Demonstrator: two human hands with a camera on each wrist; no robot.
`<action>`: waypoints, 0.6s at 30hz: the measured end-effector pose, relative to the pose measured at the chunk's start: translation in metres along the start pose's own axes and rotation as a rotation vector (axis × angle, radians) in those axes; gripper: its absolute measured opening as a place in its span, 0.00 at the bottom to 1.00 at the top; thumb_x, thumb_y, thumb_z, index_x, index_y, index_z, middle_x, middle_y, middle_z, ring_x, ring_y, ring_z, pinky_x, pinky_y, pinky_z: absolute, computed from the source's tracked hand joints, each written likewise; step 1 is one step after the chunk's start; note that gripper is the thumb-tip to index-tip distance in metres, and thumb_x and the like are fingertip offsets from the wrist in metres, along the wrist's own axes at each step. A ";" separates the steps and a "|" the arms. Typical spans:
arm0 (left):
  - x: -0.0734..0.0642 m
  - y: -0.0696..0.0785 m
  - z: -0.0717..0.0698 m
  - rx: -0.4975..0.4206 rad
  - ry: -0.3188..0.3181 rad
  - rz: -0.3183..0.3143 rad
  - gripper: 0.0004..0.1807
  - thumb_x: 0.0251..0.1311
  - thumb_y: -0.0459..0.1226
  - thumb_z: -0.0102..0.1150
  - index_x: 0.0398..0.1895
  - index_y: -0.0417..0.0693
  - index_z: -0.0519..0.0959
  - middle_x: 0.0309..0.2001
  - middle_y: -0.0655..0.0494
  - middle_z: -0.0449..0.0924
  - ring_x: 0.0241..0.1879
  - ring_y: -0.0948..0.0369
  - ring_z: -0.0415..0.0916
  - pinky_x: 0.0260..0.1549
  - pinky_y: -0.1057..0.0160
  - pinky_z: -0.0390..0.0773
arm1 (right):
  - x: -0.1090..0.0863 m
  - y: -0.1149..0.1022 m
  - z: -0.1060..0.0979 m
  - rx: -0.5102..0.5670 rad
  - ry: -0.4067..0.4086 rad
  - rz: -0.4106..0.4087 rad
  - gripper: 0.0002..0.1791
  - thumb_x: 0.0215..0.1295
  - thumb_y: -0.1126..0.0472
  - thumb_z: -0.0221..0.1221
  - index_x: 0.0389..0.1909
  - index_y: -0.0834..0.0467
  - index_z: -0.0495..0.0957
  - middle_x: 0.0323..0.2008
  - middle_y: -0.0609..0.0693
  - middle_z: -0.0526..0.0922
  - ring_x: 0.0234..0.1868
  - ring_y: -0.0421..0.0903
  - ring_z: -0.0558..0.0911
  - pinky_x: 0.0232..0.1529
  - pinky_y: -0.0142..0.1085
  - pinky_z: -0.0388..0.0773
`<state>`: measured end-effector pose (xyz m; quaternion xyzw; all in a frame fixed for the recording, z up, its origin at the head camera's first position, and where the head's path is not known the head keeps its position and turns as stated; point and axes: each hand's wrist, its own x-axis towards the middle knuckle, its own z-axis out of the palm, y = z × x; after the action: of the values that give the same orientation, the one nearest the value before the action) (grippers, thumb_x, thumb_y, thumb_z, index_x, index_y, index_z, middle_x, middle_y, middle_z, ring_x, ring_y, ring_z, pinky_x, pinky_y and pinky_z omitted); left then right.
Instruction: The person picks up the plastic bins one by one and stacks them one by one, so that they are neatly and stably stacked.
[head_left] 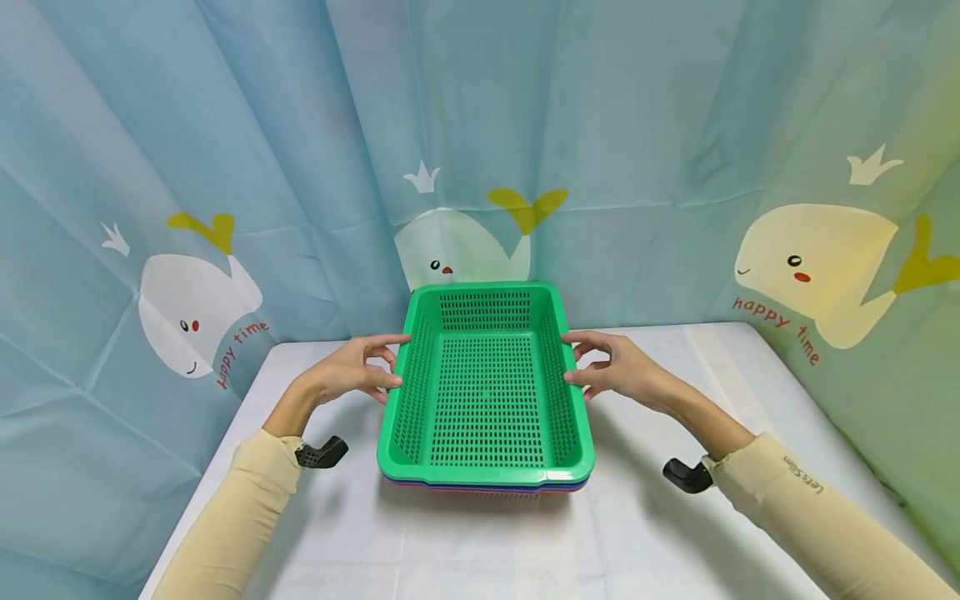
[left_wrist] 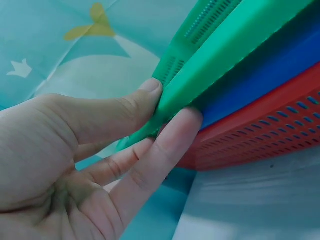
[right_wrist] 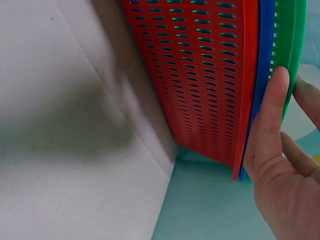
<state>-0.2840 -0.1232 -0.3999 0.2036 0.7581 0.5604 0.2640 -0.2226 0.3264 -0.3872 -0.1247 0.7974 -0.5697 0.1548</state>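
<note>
A green plastic basket with slotted floor and walls sits nested in a blue basket and a red basket, all stacked on the table. My left hand pinches the green basket's left rim, thumb on top and fingers beneath, as the left wrist view shows. On the opposite side my right hand pinches the right rim in the same way. In the right wrist view its fingers lie under the green rim, beside the blue one. The green basket holds nothing.
The stack stands on a white-covered table, near its back edge. A blue curtain with whale prints hangs close behind and along both sides. Black wrist devices are worn at both cuffs.
</note>
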 end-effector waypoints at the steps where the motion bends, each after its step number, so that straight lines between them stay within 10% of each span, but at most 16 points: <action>1: 0.000 0.000 0.000 0.002 -0.002 0.000 0.43 0.63 0.29 0.69 0.80 0.49 0.61 0.49 0.41 0.67 0.39 0.50 0.85 0.42 0.46 0.87 | 0.000 0.000 0.000 -0.003 0.000 0.000 0.41 0.65 0.64 0.70 0.76 0.64 0.62 0.55 0.67 0.65 0.38 0.50 0.87 0.45 0.56 0.85; 18: -0.013 -0.017 -0.008 -0.009 -0.007 0.006 0.46 0.65 0.35 0.70 0.82 0.56 0.56 0.51 0.39 0.68 0.42 0.39 0.81 0.43 0.35 0.84 | -0.012 0.000 -0.007 -0.202 0.072 -0.055 0.38 0.67 0.55 0.69 0.76 0.55 0.65 0.60 0.66 0.71 0.28 0.57 0.85 0.35 0.47 0.87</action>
<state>-0.2791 -0.1412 -0.4119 0.2066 0.7541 0.5637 0.2661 -0.2147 0.3374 -0.3841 -0.1412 0.8521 -0.4945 0.0971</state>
